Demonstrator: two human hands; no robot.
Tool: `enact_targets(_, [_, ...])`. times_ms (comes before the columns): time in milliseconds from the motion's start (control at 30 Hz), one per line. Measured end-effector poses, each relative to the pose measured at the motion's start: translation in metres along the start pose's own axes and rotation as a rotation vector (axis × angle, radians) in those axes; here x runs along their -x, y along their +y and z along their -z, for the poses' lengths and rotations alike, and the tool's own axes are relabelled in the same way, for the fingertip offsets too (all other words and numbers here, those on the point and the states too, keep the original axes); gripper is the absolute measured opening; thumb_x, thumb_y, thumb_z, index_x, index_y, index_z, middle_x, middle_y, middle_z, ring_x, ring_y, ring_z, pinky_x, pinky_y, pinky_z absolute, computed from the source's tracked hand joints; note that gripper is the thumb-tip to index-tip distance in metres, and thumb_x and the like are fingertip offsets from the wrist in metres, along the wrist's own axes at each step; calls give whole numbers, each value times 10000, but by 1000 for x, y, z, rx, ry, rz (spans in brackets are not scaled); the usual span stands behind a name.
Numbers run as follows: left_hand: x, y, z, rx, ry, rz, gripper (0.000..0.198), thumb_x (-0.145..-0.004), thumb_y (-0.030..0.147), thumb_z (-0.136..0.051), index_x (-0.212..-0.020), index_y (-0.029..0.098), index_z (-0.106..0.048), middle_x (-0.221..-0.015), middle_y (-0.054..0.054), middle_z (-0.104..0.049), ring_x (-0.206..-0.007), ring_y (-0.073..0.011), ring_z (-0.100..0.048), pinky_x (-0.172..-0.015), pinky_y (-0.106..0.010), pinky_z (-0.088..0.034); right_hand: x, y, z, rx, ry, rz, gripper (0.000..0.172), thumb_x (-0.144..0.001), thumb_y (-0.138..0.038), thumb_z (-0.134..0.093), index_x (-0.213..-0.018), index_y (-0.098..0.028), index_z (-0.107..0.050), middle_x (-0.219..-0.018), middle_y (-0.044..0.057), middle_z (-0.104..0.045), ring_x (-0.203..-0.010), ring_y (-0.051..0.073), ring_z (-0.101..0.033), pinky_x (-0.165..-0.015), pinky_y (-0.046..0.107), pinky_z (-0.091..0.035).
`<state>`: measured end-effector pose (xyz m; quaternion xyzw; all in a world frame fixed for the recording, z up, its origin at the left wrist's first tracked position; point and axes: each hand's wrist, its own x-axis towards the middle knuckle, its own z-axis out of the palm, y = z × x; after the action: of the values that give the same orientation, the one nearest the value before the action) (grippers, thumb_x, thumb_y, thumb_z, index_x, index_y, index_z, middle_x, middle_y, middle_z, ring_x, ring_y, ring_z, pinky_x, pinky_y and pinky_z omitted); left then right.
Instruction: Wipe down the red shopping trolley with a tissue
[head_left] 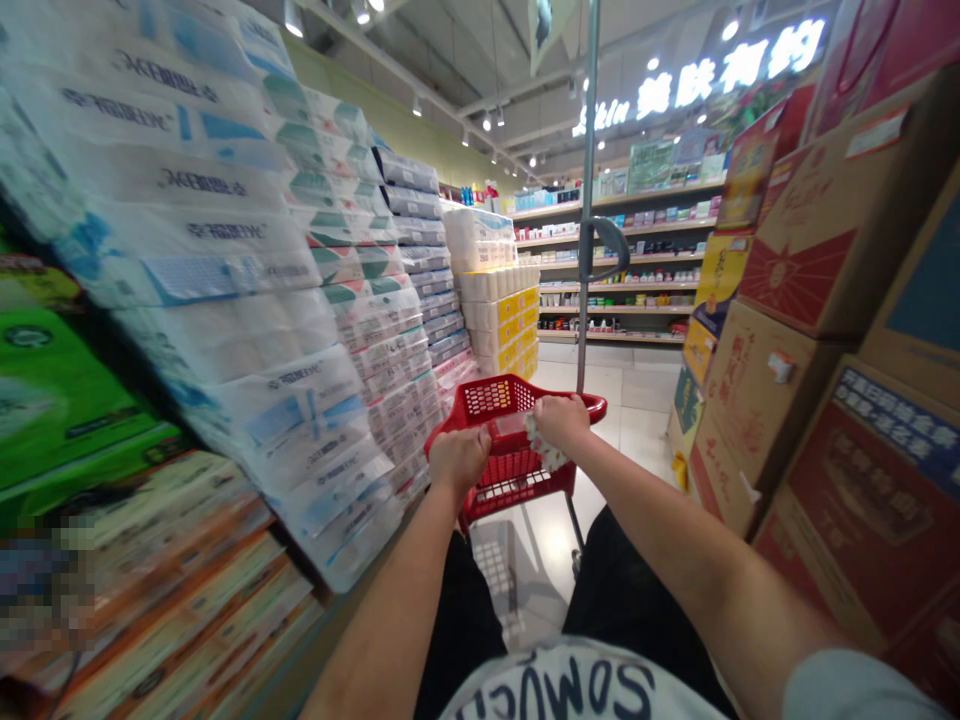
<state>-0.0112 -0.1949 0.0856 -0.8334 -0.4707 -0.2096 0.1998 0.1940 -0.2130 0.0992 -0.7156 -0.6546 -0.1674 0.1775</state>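
A red plastic shopping cart [501, 400] stands in the aisle right in front of me. My left hand [459, 458] is closed round its near rim on the left side. My right hand [561, 420] grips the rim on the right, with a crumpled white patterned cloth or tissue [546, 452] bunched under its fingers. A grey metal pole [586, 200] rises from the cart's far side. The basket looks empty apart from something pale near my right hand that I cannot make out.
Tall stacks of wrapped paper-roll packs [247, 300] crowd the left side. Brown and red cardboard cartons [817, 330] are piled on the right. A pale tiled floor [637, 400] runs ahead to shelves of small goods [630, 270] under a lit sign.
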Motion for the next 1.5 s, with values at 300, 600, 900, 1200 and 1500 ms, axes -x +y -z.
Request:
enact_targets(300, [5, -5, 1, -17, 25, -8, 566, -986, 360, -208, -796, 182, -711, -802, -101, -742, -746, -245, -691, -674, -335, -410, 43, 8, -32, -113, 402, 122, 410, -981, -258, -331, -1297, -119, -554, -1266, 148, -623, -1094, 218, -593, -1074, 404, -242])
enact_targets(600, [6, -4, 2, -8, 17, -5, 557, -982, 350, -219, -804, 172, -716, -807, -112, -741, -754, -246, -692, -689, -337, -422, -5, 26, 5, 59, -126, 75, 131, -827, -197, -581, -790, -169, -703, -799, 107, -716, -744, 230, -673, -761, 340, -438])
enact_targets(900, [7, -5, 5, -4, 19, -1, 578, -982, 342, -213, -791, 161, -728, -789, -135, -736, -738, -254, -694, -688, -350, -436, 46, 14, -6, 34, 118, 21, 427, -995, -215, -226, -1074, -114, -634, -1028, 133, -674, -982, 223, -597, -961, 380, -339])
enact_targets(1200, [7, -5, 4, -8, 29, 3, 596, -986, 356, -200, -783, 156, -724, -786, -129, -738, -734, -257, -692, -679, -349, -424, 0, 31, 2, 42, -115, 83, 114, -818, -175, -568, -784, -154, -675, -804, 95, -705, -727, 227, -649, -693, 318, -427])
enact_targets(1500, [7, -5, 5, 18, 27, 1, 540, -977, 337, -238, -789, 165, -714, -797, -124, -738, -739, -259, -692, -677, -350, -422, 57, 18, -21, -70, 286, -3, 427, -1000, -230, -221, -1225, -151, -576, -1157, 112, -636, -1103, 224, -537, -1016, 385, -294])
